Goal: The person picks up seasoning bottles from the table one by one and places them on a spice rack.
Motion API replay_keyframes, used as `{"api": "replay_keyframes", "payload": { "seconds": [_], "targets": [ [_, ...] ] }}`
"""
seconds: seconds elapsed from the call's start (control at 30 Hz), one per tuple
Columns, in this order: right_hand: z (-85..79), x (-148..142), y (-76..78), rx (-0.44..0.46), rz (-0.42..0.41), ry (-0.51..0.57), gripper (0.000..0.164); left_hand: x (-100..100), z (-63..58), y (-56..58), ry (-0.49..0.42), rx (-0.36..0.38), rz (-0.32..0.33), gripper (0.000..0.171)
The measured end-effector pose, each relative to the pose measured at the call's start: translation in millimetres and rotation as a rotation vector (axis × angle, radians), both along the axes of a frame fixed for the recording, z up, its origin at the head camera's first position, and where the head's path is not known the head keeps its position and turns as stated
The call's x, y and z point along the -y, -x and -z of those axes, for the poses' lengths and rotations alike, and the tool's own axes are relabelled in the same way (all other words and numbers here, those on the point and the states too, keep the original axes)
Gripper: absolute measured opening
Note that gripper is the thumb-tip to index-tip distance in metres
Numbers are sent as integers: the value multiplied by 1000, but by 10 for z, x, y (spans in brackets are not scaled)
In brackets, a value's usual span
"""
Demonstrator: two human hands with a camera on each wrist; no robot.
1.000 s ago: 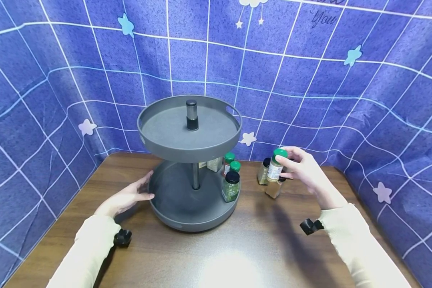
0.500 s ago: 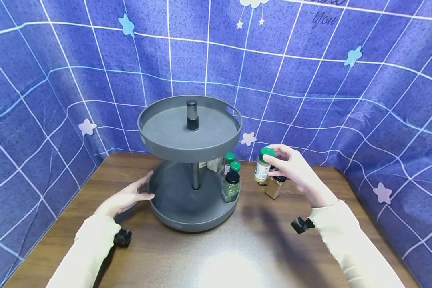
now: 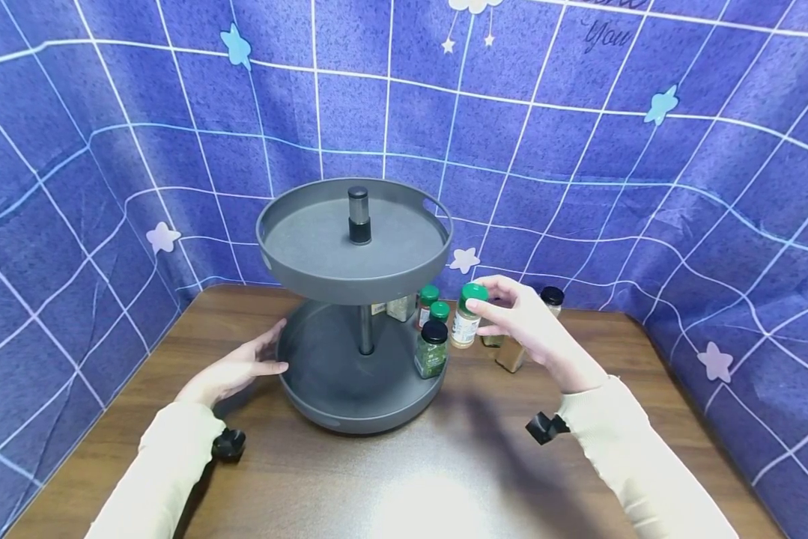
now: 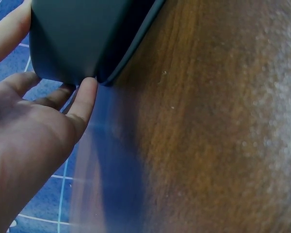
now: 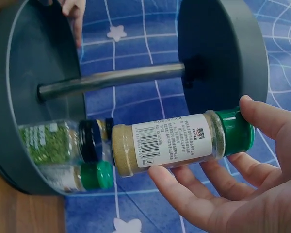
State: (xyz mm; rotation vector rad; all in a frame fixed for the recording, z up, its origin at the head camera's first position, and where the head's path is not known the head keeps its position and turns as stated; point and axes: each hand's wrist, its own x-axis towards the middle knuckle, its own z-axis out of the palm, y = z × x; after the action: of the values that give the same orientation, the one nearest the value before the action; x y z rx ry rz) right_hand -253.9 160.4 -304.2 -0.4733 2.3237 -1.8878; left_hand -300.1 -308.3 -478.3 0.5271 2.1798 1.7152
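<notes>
My right hand [image 3: 528,322] holds a spice jar [image 3: 466,328] with a green lid and tan powder, raised beside the right edge of the lower tray [image 3: 329,378]. In the right wrist view my thumb is at the lid [image 5: 238,130] and fingers lie along the glass. My left hand [image 3: 235,370] rests against the lower tray's left side, fingertips touching the outer wall in the left wrist view. On that tray's right part stand a black-lidded jar of green herbs [image 3: 431,359], two green-lidded jars [image 3: 439,311] and a pale jar [image 3: 401,307], partly hidden.
Above the lower tray sits the upper tray [image 3: 404,254], joined by a metal post [image 3: 366,329]. Behind my right hand several jars stand on the wooden table [image 3: 377,479], among them a brown one [image 3: 509,355] and a black-lidded one [image 3: 552,297]. A blue curtain [image 3: 579,187] surrounds the table.
My right hand has carried the green-lidded spice jar leftward from the group of jars to beside the lower tray, uncovering a black-lidded jar behind. My left hand has stayed in place.
</notes>
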Motion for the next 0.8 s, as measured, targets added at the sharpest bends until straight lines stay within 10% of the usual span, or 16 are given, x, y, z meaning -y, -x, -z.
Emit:
{"api": "replay_keyframes", "payload": {
  "seconds": [0.8],
  "targets": [
    [361, 319, -33, 52, -98, 36, 41, 9, 11, 27, -9, 5, 3, 90]
  ]
}}
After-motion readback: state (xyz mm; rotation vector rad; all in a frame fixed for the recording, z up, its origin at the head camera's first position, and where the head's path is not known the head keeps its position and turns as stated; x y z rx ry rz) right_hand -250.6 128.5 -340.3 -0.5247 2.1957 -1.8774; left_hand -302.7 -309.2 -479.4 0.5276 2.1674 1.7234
